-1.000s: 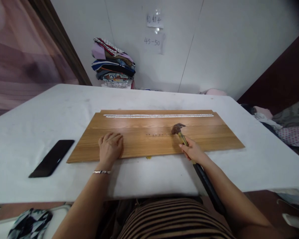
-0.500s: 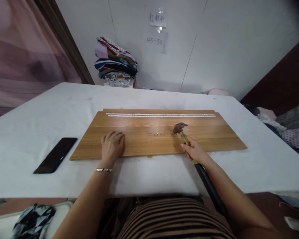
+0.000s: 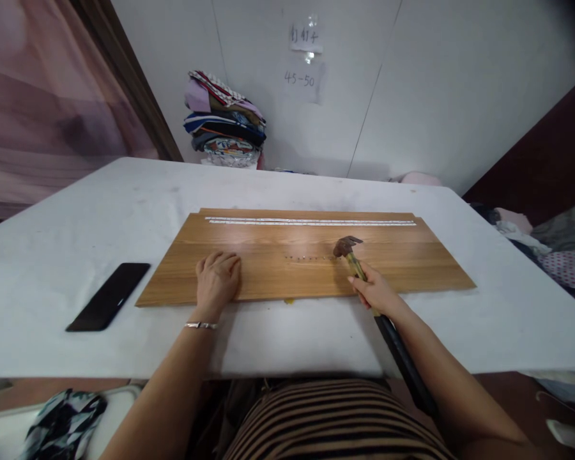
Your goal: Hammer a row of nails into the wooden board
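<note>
A long wooden board [image 3: 402,259] lies flat on the white table [image 3: 292,185]. My left hand [image 3: 216,278] rests palm down on the board's near left part, fingers loosely curled on the wood. My right hand [image 3: 376,291] is closed round the handle of a hammer [image 3: 347,248], whose rusty head sits on the board at the right end of a short row of small nails [image 3: 309,258]. The hammer's black grip runs back under my forearm. A thin white strip [image 3: 311,222] lies along the board's far edge.
A black phone [image 3: 109,305] lies on the table left of the board. A pile of folded fabrics [image 3: 225,124] stands against the back wall. Clothes are heaped at the right, beyond the table edge. Patterned cloth shows at the bottom left.
Nothing has changed apart from a slight shift of the view; both hands and the hammer stay where they were.
</note>
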`<act>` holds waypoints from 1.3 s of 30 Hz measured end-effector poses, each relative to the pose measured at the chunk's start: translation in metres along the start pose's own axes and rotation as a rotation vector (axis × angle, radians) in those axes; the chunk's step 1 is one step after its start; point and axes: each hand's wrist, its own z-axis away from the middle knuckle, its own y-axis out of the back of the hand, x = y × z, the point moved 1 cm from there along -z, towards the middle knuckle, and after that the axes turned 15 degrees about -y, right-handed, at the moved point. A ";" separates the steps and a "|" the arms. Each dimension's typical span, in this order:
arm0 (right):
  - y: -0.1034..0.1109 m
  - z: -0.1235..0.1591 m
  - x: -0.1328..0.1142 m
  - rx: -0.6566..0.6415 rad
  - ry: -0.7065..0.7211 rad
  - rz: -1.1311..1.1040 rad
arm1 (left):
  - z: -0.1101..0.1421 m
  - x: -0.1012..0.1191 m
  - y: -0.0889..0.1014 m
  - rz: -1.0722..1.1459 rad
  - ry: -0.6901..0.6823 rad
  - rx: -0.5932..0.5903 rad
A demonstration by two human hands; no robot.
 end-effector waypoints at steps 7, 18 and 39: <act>0.000 -0.002 0.002 -0.011 0.007 0.031 | 0.001 -0.003 -0.002 0.000 -0.005 0.001; -0.001 0.000 0.000 -0.017 0.004 0.026 | 0.000 -0.001 -0.001 -0.005 0.009 -0.021; 0.000 -0.001 0.001 -0.022 0.016 -0.002 | 0.000 0.002 0.001 0.000 0.018 -0.025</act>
